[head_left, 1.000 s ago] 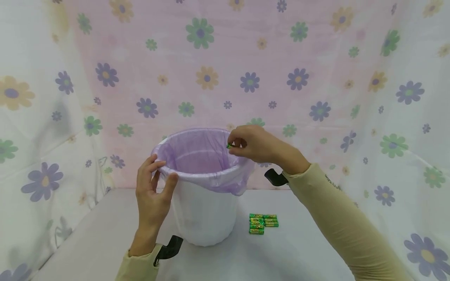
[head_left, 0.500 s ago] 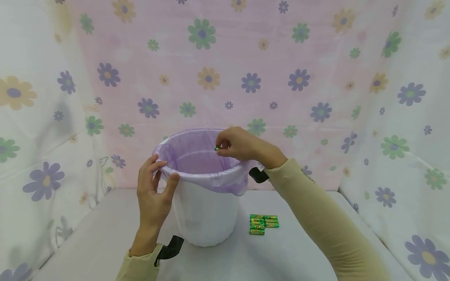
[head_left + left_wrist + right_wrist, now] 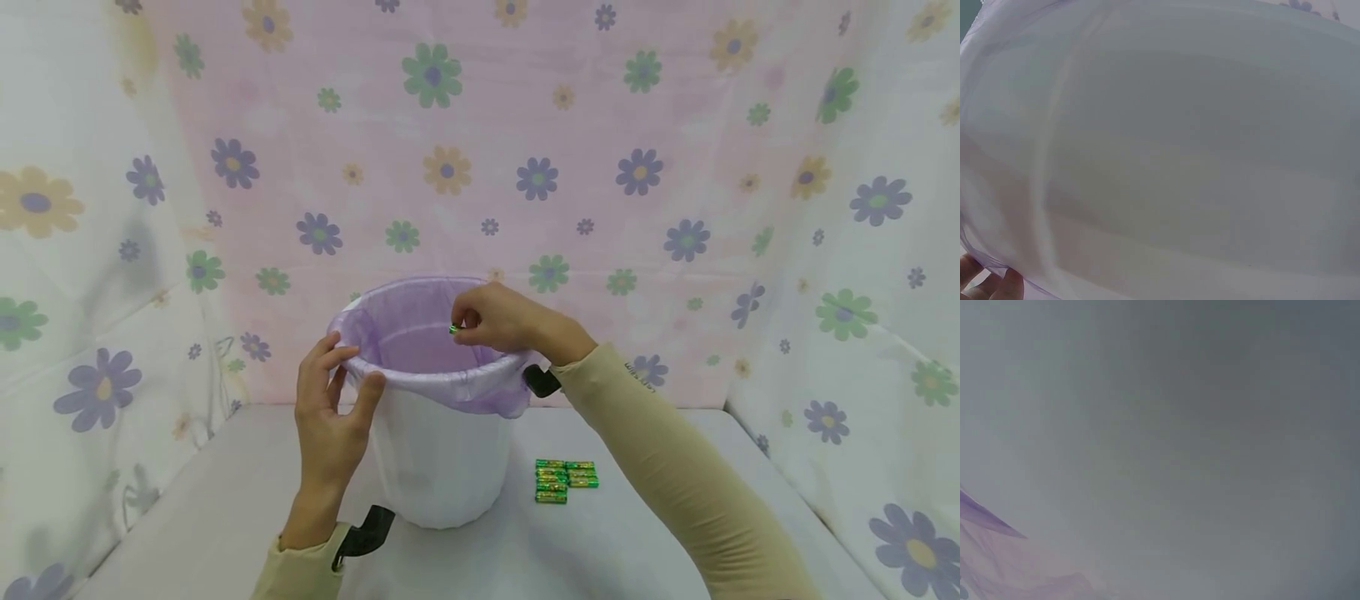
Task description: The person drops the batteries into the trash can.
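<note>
Fingers of the left hand [image 3: 327,433] pinch the rim of a lined white bin [image 3: 438,454] on the desk [image 3: 637,542]; the right hand [image 3: 498,321] pinches a green battery [image 3: 453,329] over its mouth — small, rigid, likely slick, best held mid-barrel — spare batteries [image 3: 564,481] lying right.

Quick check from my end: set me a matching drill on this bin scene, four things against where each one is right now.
Things:
1. Small green battery
2. Left hand
3. Cluster of green batteries
4. Thin purple plastic liner

Places:
A. Lying on the grey tabletop, right of the white plastic bin
B. Folded over the bin's rim
C. Pinched by the right hand over the bin's mouth
D. Gripping the near left rim

Pairs: 1-C, 2-D, 3-A, 4-B
</note>
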`<state>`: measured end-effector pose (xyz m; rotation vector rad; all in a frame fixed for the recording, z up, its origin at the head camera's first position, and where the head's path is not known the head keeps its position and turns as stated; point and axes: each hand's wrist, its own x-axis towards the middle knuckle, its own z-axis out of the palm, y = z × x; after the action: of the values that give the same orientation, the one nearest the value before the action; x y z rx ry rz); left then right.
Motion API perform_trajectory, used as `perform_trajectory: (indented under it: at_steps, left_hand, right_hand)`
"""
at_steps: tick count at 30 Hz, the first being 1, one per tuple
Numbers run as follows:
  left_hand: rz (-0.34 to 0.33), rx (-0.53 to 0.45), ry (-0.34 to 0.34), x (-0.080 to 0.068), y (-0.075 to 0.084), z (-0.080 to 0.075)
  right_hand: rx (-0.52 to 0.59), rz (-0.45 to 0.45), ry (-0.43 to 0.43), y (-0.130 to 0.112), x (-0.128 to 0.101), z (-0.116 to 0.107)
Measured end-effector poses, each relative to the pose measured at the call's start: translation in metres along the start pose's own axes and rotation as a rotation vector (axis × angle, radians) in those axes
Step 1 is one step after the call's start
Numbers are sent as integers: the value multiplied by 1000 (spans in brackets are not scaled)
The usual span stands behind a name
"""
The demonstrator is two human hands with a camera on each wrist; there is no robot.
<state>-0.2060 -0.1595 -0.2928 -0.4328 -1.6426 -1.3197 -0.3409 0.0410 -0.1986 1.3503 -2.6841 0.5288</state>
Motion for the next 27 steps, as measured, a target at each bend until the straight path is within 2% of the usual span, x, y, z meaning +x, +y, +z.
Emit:
perform_trajectory:
  at_steps: [15, 17, 20, 22, 24, 27]
  left_hand:
    - [3, 32, -7, 0, 5, 0]
    - [0, 30, -6, 0, 2, 0]
    - [-4, 33, -3, -1, -15, -1]
    - [-3, 29, -1, -1, -15, -2]
    - [3, 24, -1, -1, -13, -2]
    - [12, 18, -4, 0, 2, 0]
  right_hand:
    - [-33, 2, 8, -1, 0, 0]
    - [-42, -3, 18, -2, 1, 0]
    - [-53, -6, 25, -1, 1, 0]
    - [-54, -9, 25, 0, 1, 1]
    - [-53, -8, 22, 0, 1, 2]
    - [-51, -4, 22, -1, 0, 2]
